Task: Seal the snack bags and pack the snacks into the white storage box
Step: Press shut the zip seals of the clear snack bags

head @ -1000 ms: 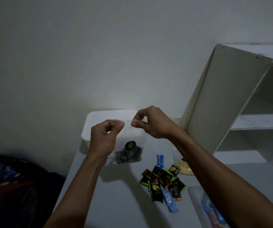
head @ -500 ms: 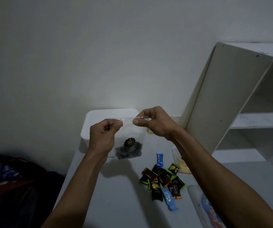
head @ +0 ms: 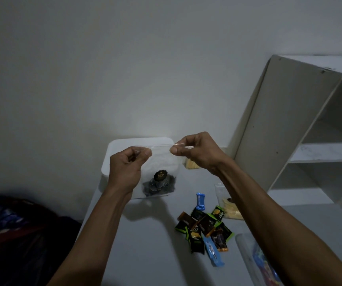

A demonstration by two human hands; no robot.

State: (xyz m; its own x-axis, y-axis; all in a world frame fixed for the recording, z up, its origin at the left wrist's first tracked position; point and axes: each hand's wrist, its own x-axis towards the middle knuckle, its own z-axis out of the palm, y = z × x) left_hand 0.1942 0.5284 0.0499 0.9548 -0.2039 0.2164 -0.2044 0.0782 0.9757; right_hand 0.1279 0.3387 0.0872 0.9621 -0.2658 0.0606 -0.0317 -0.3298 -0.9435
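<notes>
Left hand (head: 125,169) and right hand (head: 195,149) pinch the top corners of a clear snack bag (head: 162,168) before the white storage box (head: 116,147) at the counter's (head: 145,244) far edge.

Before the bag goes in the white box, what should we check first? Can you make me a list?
1. Both hands hold the clear bag by its top: left hand, right hand: ok.
2. Top strip pressed shut all along: cannot tell.
3. Dark snacks sit low in the bag: ok.
4. White storage box right behind the bag: ok.
5. Room inside the box: cannot tell.
6. Loose snack packets lie unpacked on the table: not ok.
</notes>
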